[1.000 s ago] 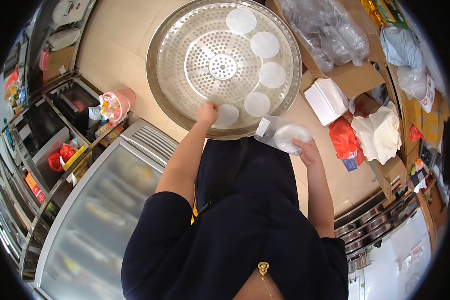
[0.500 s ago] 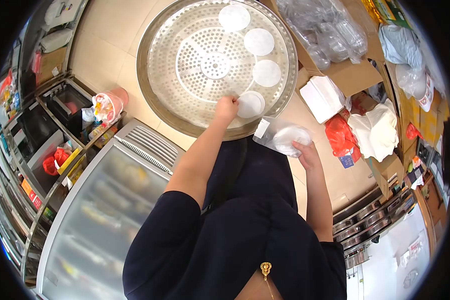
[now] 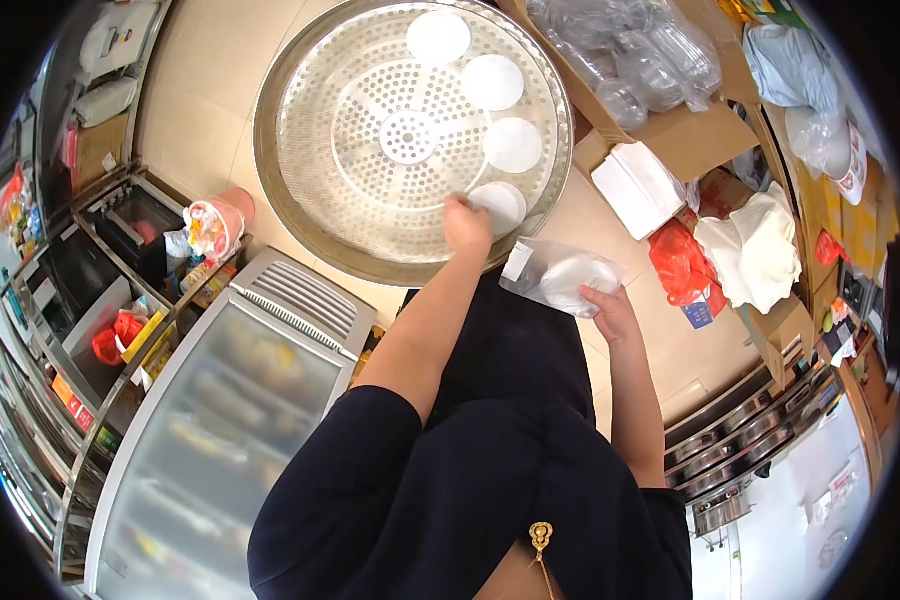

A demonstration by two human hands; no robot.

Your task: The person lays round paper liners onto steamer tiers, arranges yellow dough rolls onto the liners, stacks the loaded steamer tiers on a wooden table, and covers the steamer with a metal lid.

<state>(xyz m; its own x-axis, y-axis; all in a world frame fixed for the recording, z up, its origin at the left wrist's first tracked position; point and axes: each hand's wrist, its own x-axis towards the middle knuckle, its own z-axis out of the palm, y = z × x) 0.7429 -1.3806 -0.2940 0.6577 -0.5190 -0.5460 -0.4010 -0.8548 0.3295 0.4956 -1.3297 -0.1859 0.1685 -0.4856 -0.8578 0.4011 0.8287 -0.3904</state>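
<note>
A large round metal steamer tray (image 3: 315,150), its base full of holes, lies in front of me. Several white paper rounds, among them one at the top (image 3: 438,38), sit along its right side in a curve. My left hand (image 3: 467,225) is closed at the left edge of the lowest paper round (image 3: 500,206), fingertips pinched against it. A second edge shows there, so two rounds may overlap. Just outside the tray's lower right rim, my right hand (image 3: 612,312) grips a clear plastic bag (image 3: 535,262) with a stack of white rounds inside.
A cardboard box (image 3: 695,140) of clear plastic containers stands at the upper right. Below it are a stack of white paper (image 3: 638,190), a red bag (image 3: 682,265) and a cream cloth (image 3: 750,255). On the left are a glass-topped freezer (image 3: 210,430) and a pink bin (image 3: 220,220).
The view has shifted a little, so the tray appears further left. My left hand stays at the lowest round, its wrist turned slightly. My right hand still holds the bag.
</note>
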